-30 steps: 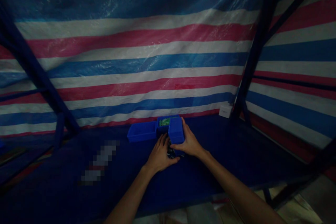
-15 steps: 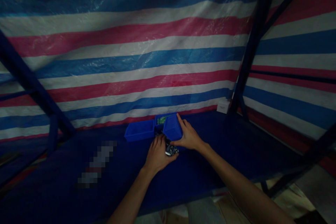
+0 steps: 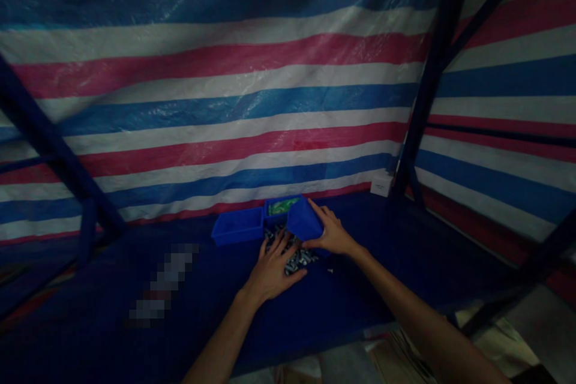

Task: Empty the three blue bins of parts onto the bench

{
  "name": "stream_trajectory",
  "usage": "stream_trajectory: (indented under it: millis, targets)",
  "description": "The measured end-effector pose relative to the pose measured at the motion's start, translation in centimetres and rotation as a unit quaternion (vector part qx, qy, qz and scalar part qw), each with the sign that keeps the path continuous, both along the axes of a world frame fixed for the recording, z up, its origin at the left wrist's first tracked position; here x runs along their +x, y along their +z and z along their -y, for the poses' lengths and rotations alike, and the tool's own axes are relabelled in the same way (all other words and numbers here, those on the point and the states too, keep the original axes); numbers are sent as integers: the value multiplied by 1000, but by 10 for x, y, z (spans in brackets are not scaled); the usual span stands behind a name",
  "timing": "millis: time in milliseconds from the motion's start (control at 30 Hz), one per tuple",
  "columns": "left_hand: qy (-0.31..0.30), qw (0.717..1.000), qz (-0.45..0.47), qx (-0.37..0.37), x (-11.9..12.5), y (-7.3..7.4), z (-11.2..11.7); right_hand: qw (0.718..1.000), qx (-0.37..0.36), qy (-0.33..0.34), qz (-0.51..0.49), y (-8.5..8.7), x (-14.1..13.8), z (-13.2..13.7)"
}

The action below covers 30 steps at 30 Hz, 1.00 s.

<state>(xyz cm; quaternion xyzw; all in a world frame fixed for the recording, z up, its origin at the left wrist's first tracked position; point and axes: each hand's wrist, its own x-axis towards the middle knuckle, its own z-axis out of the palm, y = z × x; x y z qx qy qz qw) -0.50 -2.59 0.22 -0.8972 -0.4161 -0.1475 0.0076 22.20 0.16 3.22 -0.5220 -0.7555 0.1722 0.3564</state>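
Observation:
My right hand (image 3: 330,232) grips a blue plastic bin (image 3: 305,219), which is tipped over on its side. Below its mouth, a pile of small metal screws (image 3: 300,260) lies spread on the blue tabletop (image 3: 342,306). My left hand (image 3: 273,267) rests against the left side of the pile, fingers spread and stretched out over the pieces. One stray screw (image 3: 330,270) lies apart to the right. Whether the tipped bin still holds anything is hidden from view.
Behind the pile stands a blue bin with green contents (image 3: 282,206). Another blue bin (image 3: 238,225) sits to its left. A white box (image 3: 381,185) is at the back right by the frame post (image 3: 407,159). A blurred-out item (image 3: 166,282) lies on the left. Striped sheeting (image 3: 225,108) hangs behind.
The blue bin has shifted slightly right in my right hand, and the screws now cover a wider patch. My left hand's fingers have spread over them.

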Motion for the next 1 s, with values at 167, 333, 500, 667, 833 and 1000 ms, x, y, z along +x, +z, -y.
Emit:
stream_trajectory:
  millis: [167, 333, 500, 667, 833, 1000]
  targets:
    - [-4, 999, -18, -27, 0, 4, 1, 958, 17, -13, -286, -18, 25, -17]
    - [5, 999, -22, -28, 0, 2, -1, 876, -46, -86, -472, -29, 55, -27]
    - [24, 1000, -11, -17, 1, 1, 2, 854, 4, -205, -479, -30, 87, -34]
    - [81, 997, -11, -9, 2, -1, 5, 856, 24, -331, -396, -40, 104, -37]
    - [139, 990, -28, -14, 1, -3, 8, 901, 35, -350, -253, -47, 98, -37]
    - [179, 982, -47, -21, -3, -5, 11, 916, 63, -365, -154, -39, 79, -26]
